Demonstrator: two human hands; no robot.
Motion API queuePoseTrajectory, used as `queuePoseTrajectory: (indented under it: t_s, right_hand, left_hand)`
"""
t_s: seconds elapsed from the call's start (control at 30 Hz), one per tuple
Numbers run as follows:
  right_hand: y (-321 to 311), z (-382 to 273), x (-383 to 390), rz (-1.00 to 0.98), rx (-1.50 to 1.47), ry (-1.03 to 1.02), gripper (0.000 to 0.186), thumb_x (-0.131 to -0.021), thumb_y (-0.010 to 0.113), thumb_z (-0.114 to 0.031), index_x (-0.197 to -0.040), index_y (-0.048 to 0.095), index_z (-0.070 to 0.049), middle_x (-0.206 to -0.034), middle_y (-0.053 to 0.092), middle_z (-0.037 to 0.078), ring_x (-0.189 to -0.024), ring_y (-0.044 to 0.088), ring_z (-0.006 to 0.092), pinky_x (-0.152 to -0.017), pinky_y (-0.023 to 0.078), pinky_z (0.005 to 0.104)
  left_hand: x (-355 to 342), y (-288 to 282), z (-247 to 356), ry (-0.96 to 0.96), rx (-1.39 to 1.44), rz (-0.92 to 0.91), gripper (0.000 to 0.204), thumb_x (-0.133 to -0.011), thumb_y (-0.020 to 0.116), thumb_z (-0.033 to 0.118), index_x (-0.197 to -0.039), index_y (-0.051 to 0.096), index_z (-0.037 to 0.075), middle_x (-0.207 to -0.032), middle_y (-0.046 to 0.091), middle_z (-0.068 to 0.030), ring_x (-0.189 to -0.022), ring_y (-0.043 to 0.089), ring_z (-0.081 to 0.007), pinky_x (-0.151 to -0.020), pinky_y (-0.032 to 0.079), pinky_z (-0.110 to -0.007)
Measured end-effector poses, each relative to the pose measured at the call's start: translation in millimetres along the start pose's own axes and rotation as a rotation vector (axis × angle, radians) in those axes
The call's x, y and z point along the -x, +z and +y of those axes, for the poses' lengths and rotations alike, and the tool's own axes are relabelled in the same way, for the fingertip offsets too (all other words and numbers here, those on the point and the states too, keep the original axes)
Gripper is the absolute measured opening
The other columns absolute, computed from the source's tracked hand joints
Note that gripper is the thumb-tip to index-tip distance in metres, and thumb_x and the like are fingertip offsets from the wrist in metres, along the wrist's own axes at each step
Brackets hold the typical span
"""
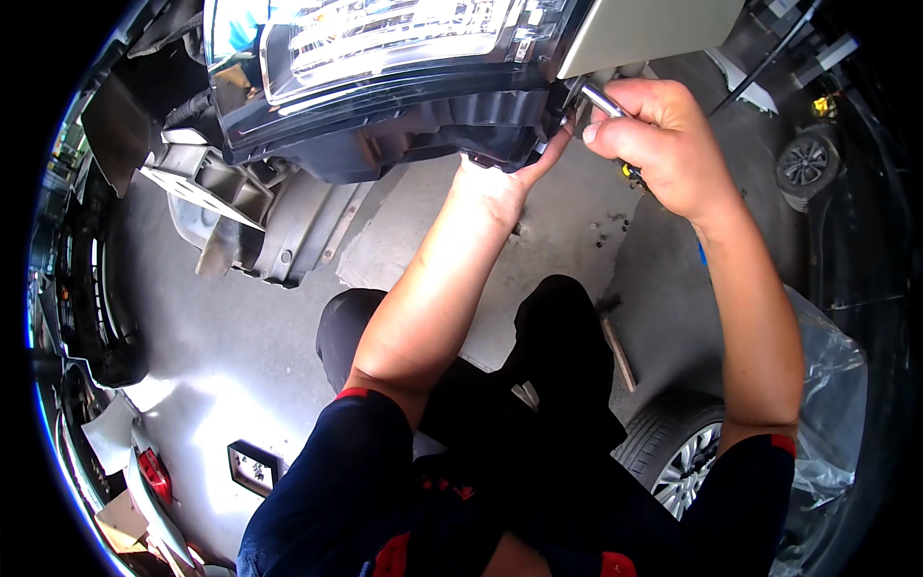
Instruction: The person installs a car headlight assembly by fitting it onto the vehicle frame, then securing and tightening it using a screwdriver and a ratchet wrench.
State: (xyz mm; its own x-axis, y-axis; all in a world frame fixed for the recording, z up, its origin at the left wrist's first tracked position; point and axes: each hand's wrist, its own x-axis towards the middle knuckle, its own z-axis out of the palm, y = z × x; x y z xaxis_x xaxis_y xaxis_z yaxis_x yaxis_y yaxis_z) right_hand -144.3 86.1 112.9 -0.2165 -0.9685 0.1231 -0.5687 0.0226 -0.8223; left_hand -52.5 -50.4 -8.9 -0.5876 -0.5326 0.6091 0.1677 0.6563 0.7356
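A car headlight [385,43] with a clear lens and black lower housing [423,135] fills the top, beside a pale body panel [644,34]. My left hand [510,173] reaches up under the housing's right end. One digit stretches toward the corner by the panel; the other fingers are hidden behind the housing. My right hand [659,135] is closed around a chrome-shafted hand tool [603,100], its thumb pressed along the shaft. The tool's tip points into the dark gap at the headlight's corner, where the contact is hidden. A black and yellow piece [631,172] shows below my right fist.
Removed grey car parts [288,231] lie on the floor at left, near a black bumper [101,298]. A wheel [673,452] lies at lower right beside clear plastic sheeting [827,385]. Another car's wheel [806,162] is farther right. A small black-framed object [253,468] sits lower left.
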Motion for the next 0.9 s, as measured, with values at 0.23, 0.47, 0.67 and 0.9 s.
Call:
queuePoseTrajectory:
  t_s: [0.23, 0.47, 0.67, 0.9]
  right_hand:
    - [-4, -6, -1, -0.01, -0.058, 0.03, 0.016, -0.082, 0.066, -0.016, -0.081, 0.07, 0.0, -0.07, 0.06, -0.003, -0.069, 0.052, 0.0061, -0.065, 0.042, 0.0261]
    - [9, -24, 25, 0.082, 0.224, -0.029, 0.017, -0.09, 0.066, -0.017, -0.088, 0.067, 0.0, -0.064, 0.059, 0.002, -0.059, 0.051, 0.0064, -0.056, 0.042, 0.0283]
    - [32, -69, 38, 0.364, 0.287, -0.266, 0.01, -0.089, 0.069, -0.005, -0.097, 0.065, 0.0, -0.066, 0.065, 0.008, -0.054, 0.06, 0.0111, -0.051, 0.045, 0.0282]
    - [48, -76, 25, 0.465, 0.326, -0.298, 0.011, -0.086, 0.072, -0.004, -0.093, 0.063, -0.003, -0.065, 0.066, 0.008, -0.052, 0.065, 0.0151, -0.052, 0.05, 0.0296]
  left_hand:
    - [-12, 5, -7, -0.127, 0.202, -0.049, 0.049, -0.097, 0.056, 0.031, -0.141, 0.05, 0.01, -0.141, 0.055, -0.0114, -0.132, 0.05, -0.0263, -0.113, 0.041, -0.042]
    - [2, 7, -10, -0.044, 0.131, 0.019, 0.052, -0.095, 0.059, 0.032, -0.141, 0.053, 0.009, -0.143, 0.055, -0.0107, -0.134, 0.048, -0.0259, -0.113, 0.039, -0.04]
    - [-8, 20, -1, -0.056, 0.783, 0.228, 0.041, -0.1, 0.05, 0.022, -0.137, 0.055, 0.006, -0.139, 0.057, -0.0145, -0.13, 0.052, -0.0251, -0.109, 0.044, -0.039]
    - [-14, 12, -8, -0.012, 0.926, 0.216, 0.041, -0.101, 0.053, 0.023, -0.138, 0.054, 0.007, -0.133, 0.062, -0.0115, -0.12, 0.059, -0.0227, -0.103, 0.05, -0.033]
